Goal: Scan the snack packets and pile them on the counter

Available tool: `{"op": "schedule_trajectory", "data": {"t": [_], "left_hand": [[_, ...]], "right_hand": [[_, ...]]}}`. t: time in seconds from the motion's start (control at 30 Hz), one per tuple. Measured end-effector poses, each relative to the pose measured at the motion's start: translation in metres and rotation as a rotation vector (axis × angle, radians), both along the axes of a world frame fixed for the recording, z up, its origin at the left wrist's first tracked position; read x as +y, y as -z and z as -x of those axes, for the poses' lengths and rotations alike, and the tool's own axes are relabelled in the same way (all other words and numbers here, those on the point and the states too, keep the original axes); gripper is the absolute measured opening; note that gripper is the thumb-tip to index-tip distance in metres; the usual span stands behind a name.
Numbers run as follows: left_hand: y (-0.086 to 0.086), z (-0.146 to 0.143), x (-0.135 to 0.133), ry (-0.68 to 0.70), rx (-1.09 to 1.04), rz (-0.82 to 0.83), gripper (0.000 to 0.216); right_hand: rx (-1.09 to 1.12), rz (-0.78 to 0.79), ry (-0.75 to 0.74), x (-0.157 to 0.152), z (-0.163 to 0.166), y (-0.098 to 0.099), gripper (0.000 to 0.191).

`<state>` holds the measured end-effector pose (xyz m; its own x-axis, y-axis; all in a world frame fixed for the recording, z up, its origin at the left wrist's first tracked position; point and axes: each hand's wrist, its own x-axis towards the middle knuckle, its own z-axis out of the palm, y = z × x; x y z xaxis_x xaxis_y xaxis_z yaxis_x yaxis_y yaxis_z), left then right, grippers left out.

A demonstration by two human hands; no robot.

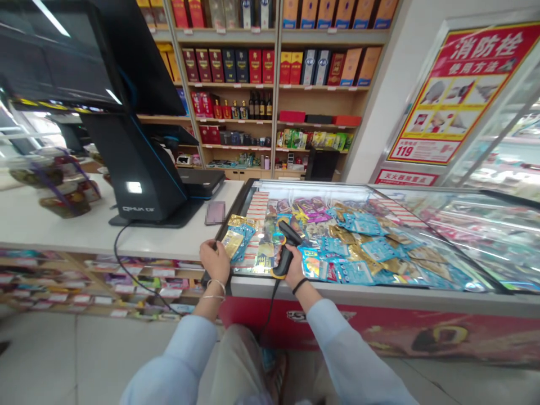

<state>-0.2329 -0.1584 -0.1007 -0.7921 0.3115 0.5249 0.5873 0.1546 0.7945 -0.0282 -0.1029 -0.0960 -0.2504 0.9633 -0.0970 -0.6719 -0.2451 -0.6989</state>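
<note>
My right hand (294,269) is wrapped round the handle of a black and yellow barcode scanner (287,256), its head pointing up and away over the glass-topped case. A cable runs down from the handle's base. My left hand (216,260), with a bracelet on its wrist, is curled at the case's left corner, thumb against a gold snack packet (233,245); its other fingertips are partly hidden. Blue and gold packets lie beside that one. Right of the scanner, many blue packets (358,272) and gold packets are spread in a loose heap, with purple packets (312,209) behind.
A black checkout terminal (143,169) with screens stands on the white counter (97,233) at left, near jars (63,194). Its cable (126,269) hangs over the front. The case's red front panel (337,326) is close to my legs. Shelves of boxed bottles (236,66) line the back.
</note>
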Motion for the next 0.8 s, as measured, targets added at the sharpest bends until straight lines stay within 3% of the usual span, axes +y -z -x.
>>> {"op": "schedule_trajectory", "data": {"t": [0.3,0.53,0.8], "left_hand": [[-0.0036,-0.0017,-0.0023,-0.094,-0.102,-0.014,0.007],[-0.0061,-0.0021,-0.0042,-0.079,-0.131,-0.017,0.008],[-0.0032,0.0029,-0.0010,-0.097,-0.165,-0.146,0.004]], "right_hand": [[-0.099,-0.018,-0.013,0.0013,0.0007,0.0010,0.023],[0.022,-0.013,-0.025,-0.0011,0.0002,-0.0034,0.020],[0.067,0.019,0.022,0.0007,-0.0021,0.0002,0.020]]}}
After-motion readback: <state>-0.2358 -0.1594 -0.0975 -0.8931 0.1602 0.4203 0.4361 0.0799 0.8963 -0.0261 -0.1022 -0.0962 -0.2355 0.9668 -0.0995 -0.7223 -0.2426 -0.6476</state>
